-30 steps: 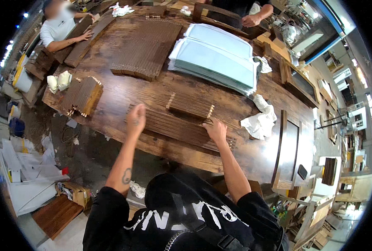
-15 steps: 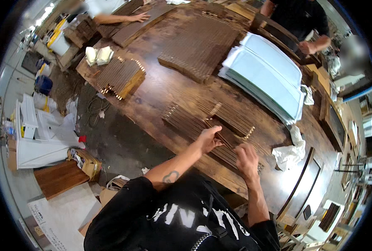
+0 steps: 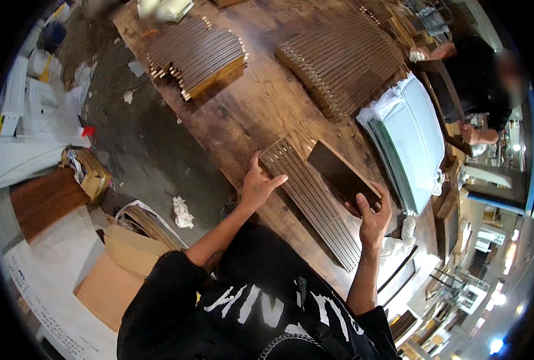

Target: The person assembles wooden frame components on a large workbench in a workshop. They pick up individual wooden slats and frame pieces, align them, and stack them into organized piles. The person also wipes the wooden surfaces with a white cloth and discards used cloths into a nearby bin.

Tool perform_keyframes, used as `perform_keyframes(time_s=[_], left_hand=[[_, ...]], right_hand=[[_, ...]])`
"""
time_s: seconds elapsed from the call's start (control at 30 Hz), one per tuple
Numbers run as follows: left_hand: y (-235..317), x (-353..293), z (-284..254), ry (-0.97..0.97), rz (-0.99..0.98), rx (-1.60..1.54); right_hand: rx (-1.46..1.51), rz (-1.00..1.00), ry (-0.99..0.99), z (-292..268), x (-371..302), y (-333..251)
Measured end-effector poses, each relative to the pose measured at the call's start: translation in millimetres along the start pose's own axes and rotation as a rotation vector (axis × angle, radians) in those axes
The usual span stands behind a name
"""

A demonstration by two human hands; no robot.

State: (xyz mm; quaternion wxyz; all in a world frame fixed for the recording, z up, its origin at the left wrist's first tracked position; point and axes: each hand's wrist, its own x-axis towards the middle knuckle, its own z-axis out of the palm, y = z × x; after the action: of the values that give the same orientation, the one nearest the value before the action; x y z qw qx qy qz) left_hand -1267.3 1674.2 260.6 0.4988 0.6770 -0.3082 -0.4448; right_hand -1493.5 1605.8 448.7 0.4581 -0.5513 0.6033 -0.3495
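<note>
A row of long brown wooden slats (image 3: pixel 312 201) lies side by side on the table in front of me, with pale slots at the ends. My left hand (image 3: pixel 261 186) is at the far left end of this row, thumb stretched over the slats and fingers spread along the outer edge. Beside the row, a dark brown wooden block (image 3: pixel 342 171) stands tilted, its broad flat face showing. My right hand (image 3: pixel 375 219) grips the block's near right end between thumb and fingers. The block's underside and the fingertips behind it are hidden.
Stacked slats with pale tenons (image 3: pixel 198 54) stand at the table's left edge, and a larger slat stack (image 3: pixel 342 66) farther back. Right of that lies a pile of glass sheets with pale wrapping (image 3: pixel 408 138). Across the table a person (image 3: pixel 477 90) holds a wooden frame.
The thin strip is no longer in my hands. My left hand has moved left to the row's end; my right now grips the block, which has been tilted up. The view has turned.
</note>
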Motion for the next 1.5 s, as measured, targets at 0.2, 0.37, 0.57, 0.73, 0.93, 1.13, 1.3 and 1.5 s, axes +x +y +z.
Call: perform_keyframes(time_s=[0.2,0.37,0.57,0.73,0.93,1.13,1.3,1.5], left_hand=[[-7.3,16.1,6.4,0.031,0.067,0.206],[4.4,-8.7,-11.0,-0.037,-0.089,0.017],[-15.7,-10.2,-10.3,-0.046,0.071,0.055],[-18.7,-15.3,-2.5,0.040,0.152,0.018],[-1.8,-19.3,-12.3,-0.069,0.002,0.014],[-8.0,-21.6,-18.3,-0.127,-0.046,-0.006],[27.6,-38.0,-20.7,0.123,0.340,0.455],[26.3,-43.5,-15.6,0.135,0.290,-0.085]], right_hand=[[-0.237,-0.034,-0.210,34.3,6.9,-12.7],[-0.380,-0.116,-0.376,60.9,10.6,-25.8],[-0.511,-0.218,-0.517,80.6,22.6,-38.6],[-0.692,-0.428,-0.596,97.2,27.1,-56.6],[-0.850,-0.436,-0.664,129.6,15.2,-85.4],[-0.985,-0.432,-0.669,155.7,9.6,-84.7],[-0.924,-0.444,-0.718,158.5,12.4,-83.8],[-0.926,-0.457,-0.587,157.8,16.4,-78.3]])
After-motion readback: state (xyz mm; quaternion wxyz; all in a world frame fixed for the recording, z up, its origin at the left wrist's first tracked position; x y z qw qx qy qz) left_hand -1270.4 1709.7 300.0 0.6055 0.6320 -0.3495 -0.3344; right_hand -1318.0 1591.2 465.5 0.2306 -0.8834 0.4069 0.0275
